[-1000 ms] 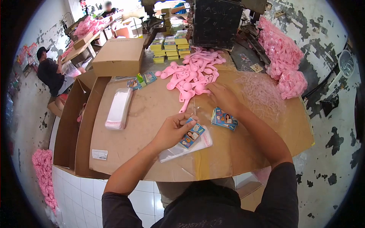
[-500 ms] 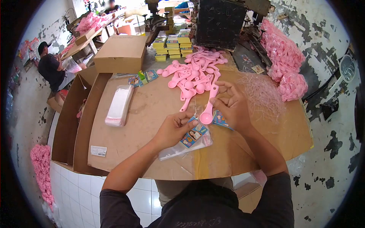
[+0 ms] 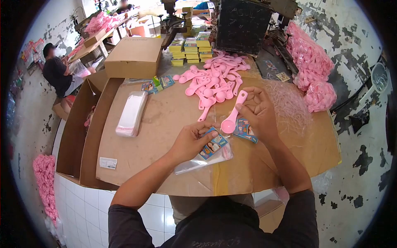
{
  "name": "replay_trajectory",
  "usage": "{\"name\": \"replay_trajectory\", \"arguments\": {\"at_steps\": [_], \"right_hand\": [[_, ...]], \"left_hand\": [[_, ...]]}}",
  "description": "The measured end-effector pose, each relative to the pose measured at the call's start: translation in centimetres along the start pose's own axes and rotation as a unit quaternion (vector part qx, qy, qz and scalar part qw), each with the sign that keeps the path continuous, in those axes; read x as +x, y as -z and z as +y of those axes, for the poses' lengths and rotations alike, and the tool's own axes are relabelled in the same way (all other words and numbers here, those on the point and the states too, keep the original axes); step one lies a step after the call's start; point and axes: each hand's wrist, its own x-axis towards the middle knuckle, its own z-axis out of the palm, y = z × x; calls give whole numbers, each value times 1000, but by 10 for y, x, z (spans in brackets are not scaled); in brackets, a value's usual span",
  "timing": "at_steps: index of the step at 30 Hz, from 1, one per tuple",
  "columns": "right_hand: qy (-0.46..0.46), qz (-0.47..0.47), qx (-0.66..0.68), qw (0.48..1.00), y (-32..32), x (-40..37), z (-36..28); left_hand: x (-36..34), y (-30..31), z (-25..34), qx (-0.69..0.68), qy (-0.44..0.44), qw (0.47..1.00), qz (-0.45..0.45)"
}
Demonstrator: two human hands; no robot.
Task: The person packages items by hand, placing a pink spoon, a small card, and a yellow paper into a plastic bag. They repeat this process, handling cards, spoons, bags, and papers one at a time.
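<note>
My right hand [image 3: 258, 113] grips a pink plastic spoon [image 3: 233, 114] by its handle, bowl end down, just above the mouth of a clear plastic bag [image 3: 198, 162]. My left hand [image 3: 191, 141] pinches that bag together with a printed card [image 3: 214, 146] on the cardboard-covered table [image 3: 165, 120]. A small stack of the same printed cards [image 3: 246, 129] lies under my right hand. Beyond it sits a heap of pink spoons [image 3: 215, 80].
A stack of empty clear bags [image 3: 131, 113] lies to the left, next to open cardboard boxes [image 3: 82, 132] and a closed carton [image 3: 133, 58]. Pink shreds [image 3: 285, 103], bagged pink spoons [image 3: 314, 70], a black machine [image 3: 242, 25] and yellow card stacks [image 3: 191, 49] stand behind. Another person [image 3: 56, 72] sits far left.
My right hand reached into the spoon heap, took one pink spoon and brought it back toward the bag. My left hand kept holding the bag and card.
</note>
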Motion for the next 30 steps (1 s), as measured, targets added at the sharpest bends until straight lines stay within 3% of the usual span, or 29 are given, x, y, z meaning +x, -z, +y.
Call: {"name": "replay_trajectory", "arguments": {"at_steps": [3, 6, 9, 11, 13, 15, 18, 21, 24, 27, 30], "right_hand": [[-13, -43, -33, 998, -3, -7, 5], [-5, -13, -15, 1000, -14, -20, 14], [65, -142, -42, 987, -5, -21, 36], [-16, -185, 14, 983, 9, -15, 32], [-3, -207, -13, 978, 7, -9, 18], [105, -206, -124, 965, -2, -7, -4], [168, -326, -230, 902, -4, -3, -30], [159, -328, -151, 919, -8, -2, -56], [283, -260, -399, 833, -15, -2, -83], [186, -228, -367, 883, -17, -9, -80], [142, -230, -384, 883, -20, -11, -82]], "left_hand": [[-2, 0, 7, 26, 25, 999, -9], [-5, -1, 15, 45, 21, 999, -17], [-2, 3, 3, -9, 7, 1000, -23], [-2, 10, 7, 2, 39, 999, -38], [-1, 9, 4, -29, 5, 998, -51], [0, 9, 0, -47, -14, 996, -74], [-1, 12, -1, -57, -21, 993, -105], [-4, 9, 6, -76, -52, 993, -76], [-6, 3, 15, -67, -111, 991, -36], [-15, 4, 17, 42, -148, 987, -48], [-20, -4, 16, 126, -186, 974, -30]]}}
